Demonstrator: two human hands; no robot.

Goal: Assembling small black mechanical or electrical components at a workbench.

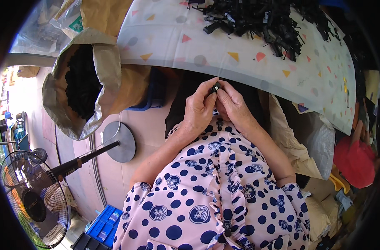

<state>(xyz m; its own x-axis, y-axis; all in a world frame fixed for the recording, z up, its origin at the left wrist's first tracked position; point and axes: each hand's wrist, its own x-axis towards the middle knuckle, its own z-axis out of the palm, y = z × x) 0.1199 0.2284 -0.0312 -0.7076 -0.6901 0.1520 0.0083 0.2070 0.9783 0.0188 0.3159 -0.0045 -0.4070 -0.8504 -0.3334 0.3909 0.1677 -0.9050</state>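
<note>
Between the fingertips of both my hands is a small black plastic part [215, 87] with a light spot on it. My left hand [197, 106] pinches it from the left, and my right hand [236, 105] from the right. They meet just off the near edge of the table, above my lap. Much of the part is covered by my fingers, so its exact kind does not show. A heap of black plastic parts [261, 25], some with thin pins, lies on the far side of the patterned tablecloth [169, 46].
At left stands an open paper sack [108, 62] holding black pieces [82, 83]. A pedestal fan [36, 206] leans in below it, its round base [119, 141] on the floor. Blue crates [104, 225] sit lower left. Another sack [290, 137] and a red stool seat [353, 160] are at right.
</note>
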